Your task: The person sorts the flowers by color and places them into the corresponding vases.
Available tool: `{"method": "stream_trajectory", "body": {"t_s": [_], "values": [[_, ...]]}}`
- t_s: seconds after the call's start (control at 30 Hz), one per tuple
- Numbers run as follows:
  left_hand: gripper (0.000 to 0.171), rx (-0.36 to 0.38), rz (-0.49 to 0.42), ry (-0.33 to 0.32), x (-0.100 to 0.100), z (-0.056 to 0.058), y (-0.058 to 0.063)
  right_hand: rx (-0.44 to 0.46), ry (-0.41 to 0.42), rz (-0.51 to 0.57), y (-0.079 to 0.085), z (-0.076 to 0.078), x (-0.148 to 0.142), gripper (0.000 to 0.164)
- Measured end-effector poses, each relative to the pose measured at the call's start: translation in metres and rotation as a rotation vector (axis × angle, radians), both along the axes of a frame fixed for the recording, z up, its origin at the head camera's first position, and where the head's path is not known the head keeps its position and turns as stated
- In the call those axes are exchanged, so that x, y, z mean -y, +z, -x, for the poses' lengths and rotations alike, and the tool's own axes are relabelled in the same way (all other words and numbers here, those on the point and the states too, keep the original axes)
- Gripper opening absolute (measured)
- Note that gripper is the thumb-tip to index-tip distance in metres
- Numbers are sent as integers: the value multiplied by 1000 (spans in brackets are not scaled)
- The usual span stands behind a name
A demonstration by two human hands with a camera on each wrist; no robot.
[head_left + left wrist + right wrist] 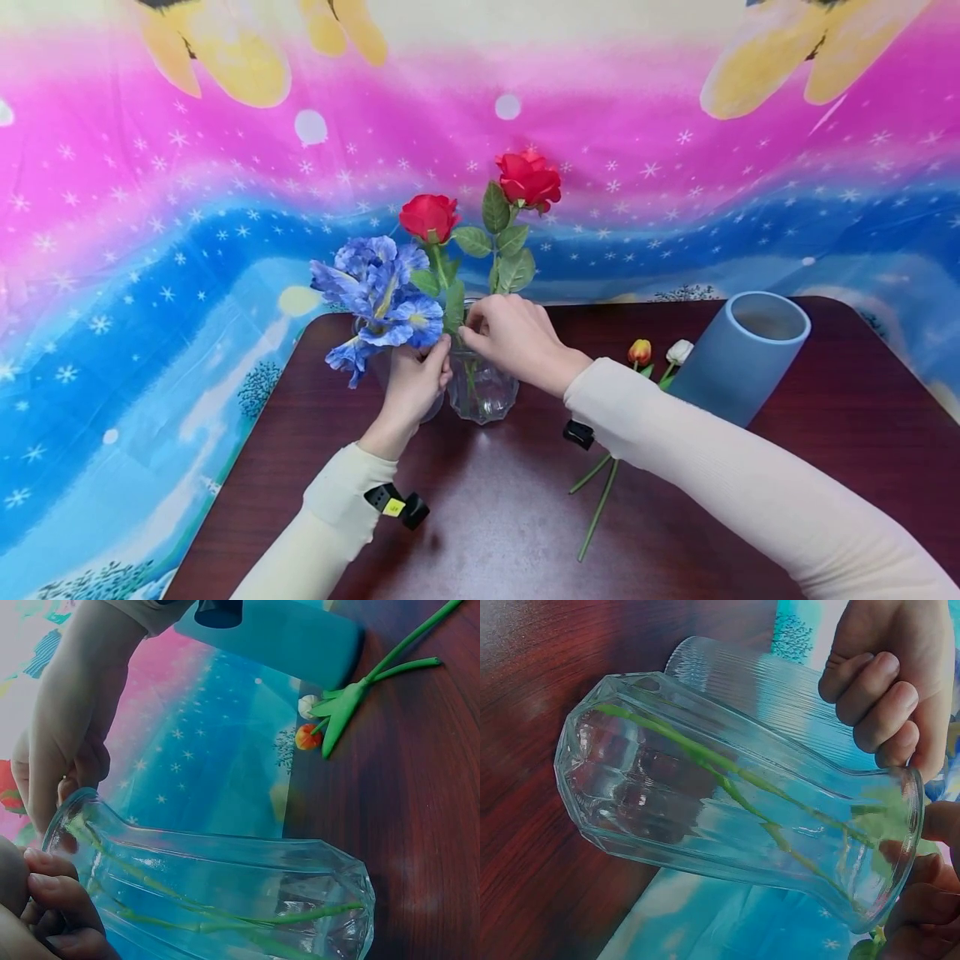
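Observation:
A clear faceted glass vase (483,392) stands upright on the table, with two green stems (735,791) inside. Above its mouth rise a left red rose (430,218) and a taller right red rose (529,179). My left hand (412,383) is at the left of the rim, fingers curled, thumb and index at the left rose's lower leaves. From the right, my right hand (517,337) reaches over the mouth and pinches at the taller rose's stem; its fingertips are partly hidden. Blue irises (382,296) lean out just behind my left hand.
A ribbed clear glass (742,682) stands left of the faceted vase, mostly behind my left hand. On the right is a tall blue-grey vase (738,367). An orange tulip (640,352) and a white tulip (679,352) lie beside it, partly under my right sleeve.

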State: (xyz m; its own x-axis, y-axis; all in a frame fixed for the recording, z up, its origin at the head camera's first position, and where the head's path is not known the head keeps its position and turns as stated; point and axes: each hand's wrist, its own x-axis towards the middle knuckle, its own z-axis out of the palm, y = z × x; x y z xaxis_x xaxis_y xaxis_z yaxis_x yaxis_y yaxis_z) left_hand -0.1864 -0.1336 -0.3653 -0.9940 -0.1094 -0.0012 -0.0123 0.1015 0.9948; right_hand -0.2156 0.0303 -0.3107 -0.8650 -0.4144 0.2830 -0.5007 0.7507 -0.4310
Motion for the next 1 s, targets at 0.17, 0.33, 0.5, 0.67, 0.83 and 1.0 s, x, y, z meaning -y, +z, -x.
{"method": "stream_trajectory", "body": {"t_s": [0.17,0.33,0.5,0.67,0.83,1.0], "values": [[28,11,-43,28,-2,0,-1,-34,-7,38,-1,-2,-2,19],[16,16,-69,48,-4,1,-1,-47,-22,72,-1,-5,-5,19],[13,21,-67,52,-4,0,0,-57,-33,102,-2,-8,-8,19],[13,22,-52,50,-3,-1,1,-77,-36,122,-3,-11,-11,20],[14,29,-54,41,-3,-1,1,-103,-39,144,-4,-15,-16,18],[14,33,-85,36,-3,-1,-1,-116,-27,169,-5,-18,-20,16]]}}
